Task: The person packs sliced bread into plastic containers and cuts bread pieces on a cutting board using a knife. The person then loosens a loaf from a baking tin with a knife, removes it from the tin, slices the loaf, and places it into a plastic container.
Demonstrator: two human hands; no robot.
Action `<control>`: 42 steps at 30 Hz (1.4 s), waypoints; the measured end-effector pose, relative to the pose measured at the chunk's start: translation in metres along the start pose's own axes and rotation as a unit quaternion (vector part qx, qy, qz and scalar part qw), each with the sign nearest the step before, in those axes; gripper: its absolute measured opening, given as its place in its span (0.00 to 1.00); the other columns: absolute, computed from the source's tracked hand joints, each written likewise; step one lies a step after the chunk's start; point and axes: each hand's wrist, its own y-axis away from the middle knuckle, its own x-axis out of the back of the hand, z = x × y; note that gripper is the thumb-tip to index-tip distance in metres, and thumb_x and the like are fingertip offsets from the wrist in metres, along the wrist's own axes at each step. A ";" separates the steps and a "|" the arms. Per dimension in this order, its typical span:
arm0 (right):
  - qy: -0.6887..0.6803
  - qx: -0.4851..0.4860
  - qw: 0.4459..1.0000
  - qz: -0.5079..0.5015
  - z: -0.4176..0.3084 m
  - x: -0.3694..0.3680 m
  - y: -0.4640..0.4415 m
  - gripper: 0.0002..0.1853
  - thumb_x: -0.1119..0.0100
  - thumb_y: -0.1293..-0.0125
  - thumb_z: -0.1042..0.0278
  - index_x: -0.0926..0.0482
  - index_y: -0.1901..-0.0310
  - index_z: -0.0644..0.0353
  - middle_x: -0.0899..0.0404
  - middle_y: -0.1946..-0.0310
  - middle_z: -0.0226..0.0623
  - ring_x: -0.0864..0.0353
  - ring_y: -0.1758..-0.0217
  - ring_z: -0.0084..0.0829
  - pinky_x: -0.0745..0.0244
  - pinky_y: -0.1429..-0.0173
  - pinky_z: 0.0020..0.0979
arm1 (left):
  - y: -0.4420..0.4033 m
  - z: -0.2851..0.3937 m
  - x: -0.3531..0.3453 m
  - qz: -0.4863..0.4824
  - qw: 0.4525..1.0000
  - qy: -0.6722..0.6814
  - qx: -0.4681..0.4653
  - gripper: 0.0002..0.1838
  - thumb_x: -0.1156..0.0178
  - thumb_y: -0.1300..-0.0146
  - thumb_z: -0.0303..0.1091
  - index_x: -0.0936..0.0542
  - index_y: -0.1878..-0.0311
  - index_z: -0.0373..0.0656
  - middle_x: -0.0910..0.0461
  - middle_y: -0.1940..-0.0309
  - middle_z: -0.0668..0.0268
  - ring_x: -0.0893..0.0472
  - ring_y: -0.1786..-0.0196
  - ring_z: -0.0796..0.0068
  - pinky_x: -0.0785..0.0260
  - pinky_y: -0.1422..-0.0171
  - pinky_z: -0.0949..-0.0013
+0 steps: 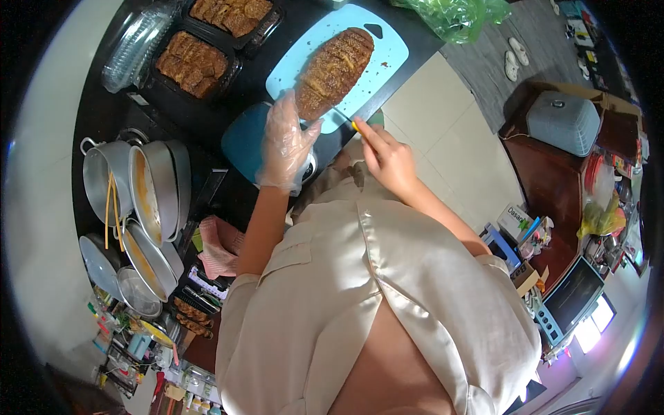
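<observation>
A long brown loaf with a seeded, scored crust (pixel 337 69) lies on a light blue cutting board (pixel 389 61). My left hand (pixel 285 142), in a clear plastic glove, is at the loaf's near end, its fingers apart and the fingertips against or beside the crust. My bare right hand (pixel 389 156) is closed round the yellow handle of a knife (pixel 354 126). The knife's thin blade points toward the near end of the loaf, over the board's edge. Whether the blade touches the crust cannot be made out. Crumbs are scattered on the board.
Black trays of sliced brown loaf (pixel 191 63) and clear lids (pixel 135 55) stand at the upper left. Metal pots (pixel 108 181) with chopsticks are at the left. A dark teal board (pixel 243 142) lies beside my left hand. Green plastic (pixel 456 15) is at the top.
</observation>
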 end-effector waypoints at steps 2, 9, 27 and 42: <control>0.014 0.013 1.000 -0.001 -0.003 -0.004 -0.006 0.28 0.40 0.38 0.71 0.25 0.35 0.47 0.25 0.76 0.34 0.22 0.77 0.37 0.23 0.71 0.37 | 0.000 0.004 -0.002 0.000 1.000 0.014 0.015 0.36 0.28 0.46 0.39 0.32 0.38 0.31 0.25 0.47 0.44 0.26 0.43 0.43 0.33 0.38 0.50; 0.006 0.005 1.000 -0.010 -0.011 -0.031 -0.034 0.27 0.41 0.37 0.70 0.26 0.34 0.48 0.22 0.74 0.38 0.21 0.77 0.42 0.23 0.71 0.41 | -0.003 0.000 -0.011 0.013 0.999 0.020 0.036 0.33 0.29 0.47 0.35 0.29 0.40 0.31 0.24 0.48 0.45 0.25 0.45 0.43 0.33 0.39 0.50; 0.047 -0.004 0.998 -0.036 -0.009 -0.025 -0.019 0.29 0.41 0.37 0.70 0.28 0.32 0.49 0.21 0.73 0.40 0.20 0.79 0.43 0.23 0.72 0.41 | -0.009 0.001 -0.006 -0.010 0.997 0.023 0.075 0.28 0.29 0.46 0.39 0.25 0.46 0.34 0.22 0.55 0.47 0.22 0.50 0.44 0.30 0.45 0.50; 0.053 0.029 0.998 -0.018 0.006 -0.058 -0.020 0.32 0.38 0.38 0.69 0.31 0.31 0.49 0.24 0.74 0.37 0.21 0.78 0.40 0.23 0.72 0.39 | -0.009 0.001 -0.004 -0.040 0.996 -0.002 0.076 0.29 0.30 0.45 0.39 0.26 0.45 0.33 0.23 0.52 0.46 0.23 0.48 0.45 0.29 0.44 0.51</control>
